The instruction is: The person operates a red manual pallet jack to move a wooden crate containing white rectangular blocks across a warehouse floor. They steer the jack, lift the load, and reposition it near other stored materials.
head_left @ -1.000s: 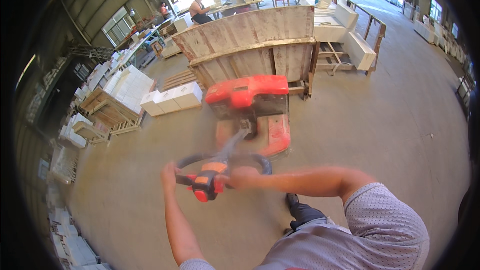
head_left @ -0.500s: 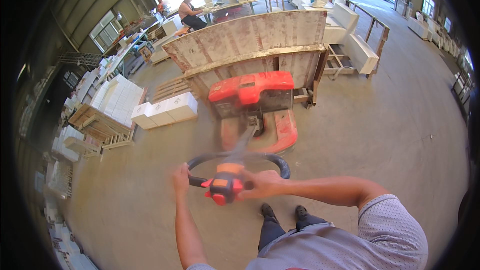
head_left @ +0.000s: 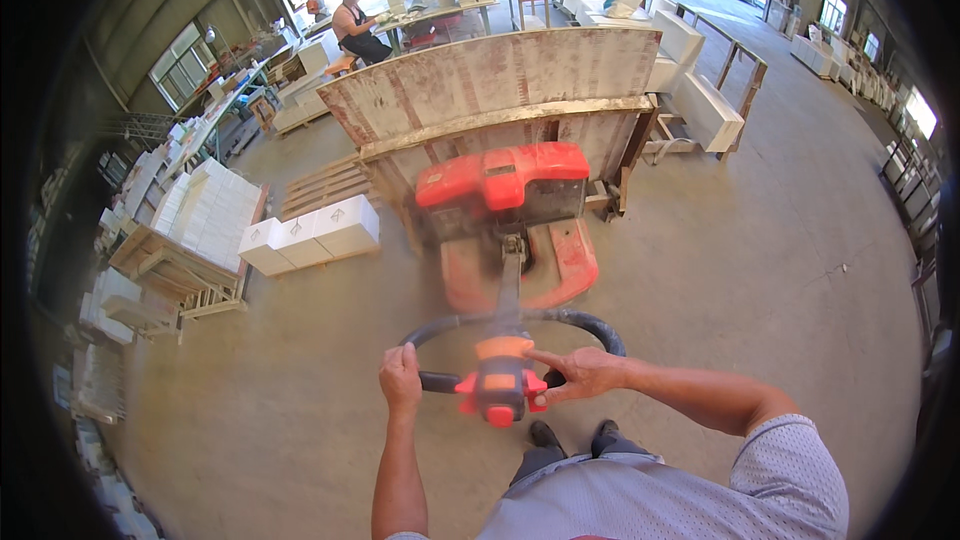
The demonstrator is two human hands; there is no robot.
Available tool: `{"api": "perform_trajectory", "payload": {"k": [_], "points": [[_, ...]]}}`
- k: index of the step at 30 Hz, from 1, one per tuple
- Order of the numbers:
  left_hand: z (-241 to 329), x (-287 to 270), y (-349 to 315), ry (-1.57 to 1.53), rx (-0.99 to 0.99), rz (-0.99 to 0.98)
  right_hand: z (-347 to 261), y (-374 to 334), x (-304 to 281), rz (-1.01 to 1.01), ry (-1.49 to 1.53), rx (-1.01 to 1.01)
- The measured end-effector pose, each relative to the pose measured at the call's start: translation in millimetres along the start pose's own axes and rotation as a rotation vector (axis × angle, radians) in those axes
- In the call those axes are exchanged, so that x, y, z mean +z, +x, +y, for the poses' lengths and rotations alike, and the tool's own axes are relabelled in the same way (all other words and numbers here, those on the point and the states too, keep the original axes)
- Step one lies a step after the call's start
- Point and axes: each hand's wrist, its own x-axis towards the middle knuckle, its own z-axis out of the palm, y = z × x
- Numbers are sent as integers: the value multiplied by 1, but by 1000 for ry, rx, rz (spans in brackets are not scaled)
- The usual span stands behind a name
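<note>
A red electric pallet truck [head_left: 500, 178] stands in front of me, its tiller handle [head_left: 508, 285] reaching back toward me. My left hand [head_left: 400, 377] is wrapped round the left grip, inside the black loop guard. At the right grip my right hand [head_left: 588, 373] is closed, with its index finger stretched toward the orange part of the control head [head_left: 499, 381] and its thumb by the red control. Right behind the truck rises a large stained board structure [head_left: 490, 75] with a wooden rail across it; whatever lies beyond its lower part is hidden.
On the left are white boxes [head_left: 312, 233], a wooden pallet [head_left: 325, 188] and a stack of white blocks [head_left: 210, 205]. White slabs [head_left: 708, 110] lie on a frame at right. A person [head_left: 357, 25] sits at a far worktable. Concrete floor [head_left: 760, 270] extends rightward.
The tiller handle has swung to the right, and both my hands have moved with it. The surroundings have shifted slightly leftward in view.
</note>
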Motion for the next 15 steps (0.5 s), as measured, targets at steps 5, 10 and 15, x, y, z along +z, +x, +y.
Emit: {"api": "perform_trajectory", "payload": {"k": [5,10,15], "points": [[5,-1,8,0,101,47,-8,2,-6,34,-106,65],[6,-6,2,0,55,7,-20,-1,-8,47,-154,103],[7,-8,-2,27,47,16,-30,-6,-10,23,-228,149]]}}
